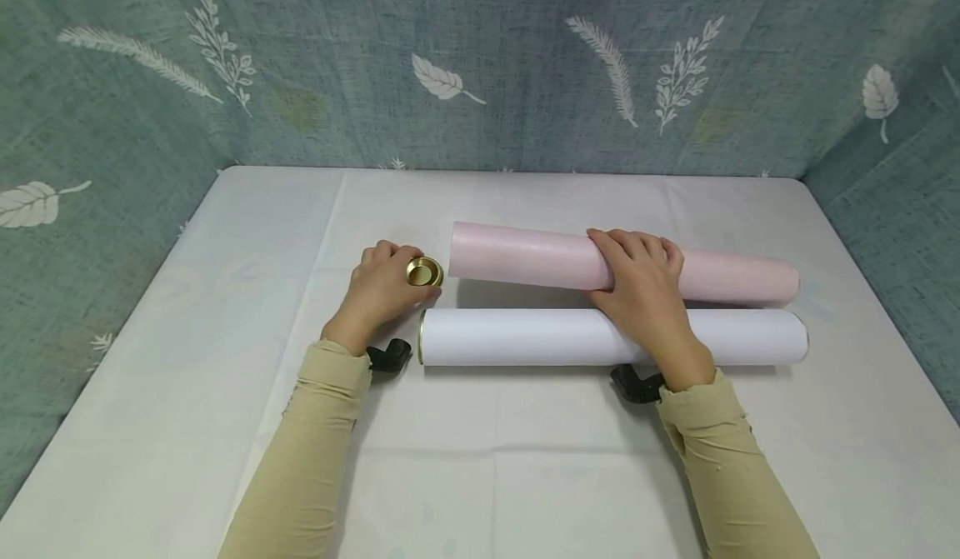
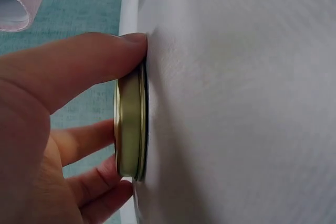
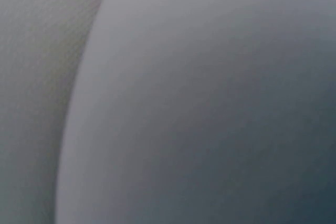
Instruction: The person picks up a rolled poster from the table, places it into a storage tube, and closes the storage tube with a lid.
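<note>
My left hand pinches a round gold metal lid between thumb and fingers. In the left wrist view the lid stands against the white tabletop, the thumb across one side and fingertips at the other. My right hand grips a pink cardboard tube around its middle, fingers over the far side. The tube's near-left end looks hollow in the left wrist view, just right of the lid in the head view. A white tube lies in front of the pink one, under my right wrist.
Both tubes lie on a white-covered table. The white tube's left end has a gold rim. Green leaf-patterned cloth borders the table at the back and sides. A blurred pale curved surface fills the right wrist view.
</note>
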Motion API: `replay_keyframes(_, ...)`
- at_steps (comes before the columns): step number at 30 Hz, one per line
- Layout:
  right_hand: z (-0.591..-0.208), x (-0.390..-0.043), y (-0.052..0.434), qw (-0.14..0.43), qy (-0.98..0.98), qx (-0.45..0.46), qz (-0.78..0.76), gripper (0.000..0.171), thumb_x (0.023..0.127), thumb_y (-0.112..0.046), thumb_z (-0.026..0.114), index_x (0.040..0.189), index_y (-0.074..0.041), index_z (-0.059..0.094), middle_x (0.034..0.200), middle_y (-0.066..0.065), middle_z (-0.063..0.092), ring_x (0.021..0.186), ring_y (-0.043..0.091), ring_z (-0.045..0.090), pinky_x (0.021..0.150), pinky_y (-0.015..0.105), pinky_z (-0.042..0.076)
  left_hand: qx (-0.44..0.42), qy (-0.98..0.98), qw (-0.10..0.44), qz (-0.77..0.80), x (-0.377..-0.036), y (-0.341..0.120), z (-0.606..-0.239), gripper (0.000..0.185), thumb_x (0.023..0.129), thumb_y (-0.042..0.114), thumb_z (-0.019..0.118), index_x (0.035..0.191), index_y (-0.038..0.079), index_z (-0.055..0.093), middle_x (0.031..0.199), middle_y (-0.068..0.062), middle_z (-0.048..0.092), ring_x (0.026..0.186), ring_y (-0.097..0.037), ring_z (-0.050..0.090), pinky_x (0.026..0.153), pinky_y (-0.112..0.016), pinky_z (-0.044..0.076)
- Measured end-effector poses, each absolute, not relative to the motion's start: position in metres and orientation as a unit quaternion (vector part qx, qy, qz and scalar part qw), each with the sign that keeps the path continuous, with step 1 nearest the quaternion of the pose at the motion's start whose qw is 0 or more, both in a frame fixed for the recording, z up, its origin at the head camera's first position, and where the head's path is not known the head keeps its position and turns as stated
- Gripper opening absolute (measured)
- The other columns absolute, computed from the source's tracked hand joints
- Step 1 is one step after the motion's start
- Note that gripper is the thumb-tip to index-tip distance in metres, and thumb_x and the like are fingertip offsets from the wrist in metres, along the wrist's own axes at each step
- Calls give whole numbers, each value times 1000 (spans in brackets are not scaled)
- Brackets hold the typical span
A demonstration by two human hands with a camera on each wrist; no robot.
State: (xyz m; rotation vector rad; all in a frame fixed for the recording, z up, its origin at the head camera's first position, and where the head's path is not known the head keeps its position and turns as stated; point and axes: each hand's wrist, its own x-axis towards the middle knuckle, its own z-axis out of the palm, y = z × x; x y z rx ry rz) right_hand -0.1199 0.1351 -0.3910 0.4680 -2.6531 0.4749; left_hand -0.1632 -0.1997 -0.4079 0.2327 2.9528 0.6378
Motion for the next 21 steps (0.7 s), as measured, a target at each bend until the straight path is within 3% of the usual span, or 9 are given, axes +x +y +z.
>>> replay_keyframes(9,-391,-119,135,205,-949,169,169,71,64,-22,80,127,-17,48,119,7,50,109,30,39,92,53,16,32,971,69,226,-162,-204,-406,60,75,40,63,125,12,45,113,-18,35,97,-32,38,76,-43,38)
replay_keyframes(21,-390,-119,133,213,-946,172,171,71,63,-20,80,126,-17,49,118,7,51,109,30,39,91,53,17,12,970,41,237,-165,-210,-406,64,77,40,58,128,8,35,114,-14,37,93,-30,44,68,-41,40)
